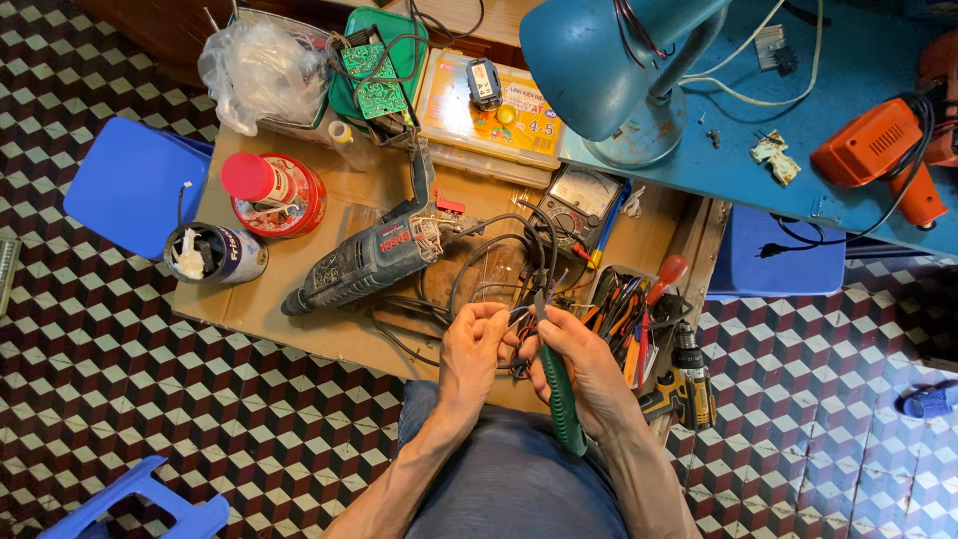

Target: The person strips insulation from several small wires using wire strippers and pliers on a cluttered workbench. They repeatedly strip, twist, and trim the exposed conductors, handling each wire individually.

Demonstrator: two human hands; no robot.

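Checkered floor tiles surround a low cardboard-topped table (299,299) crowded with repair gear: a grey rotary hammer drill (369,255), an analog multimeter (577,203), a red-lidded tin (271,193) and a tray of screwdrivers (639,319). Over the table's near edge, the left hand (474,351) pinches a bunch of thin wires (521,329) running back toward the drill, fingers closed on them. The right hand (584,371) is clenched around green-handled pliers (561,399), their tip meeting the wires between both hands. By my reading, the step in hand is cutting or stripping a wire end; the next move calls for a steady squeeze while the left hand keeps the strand taut
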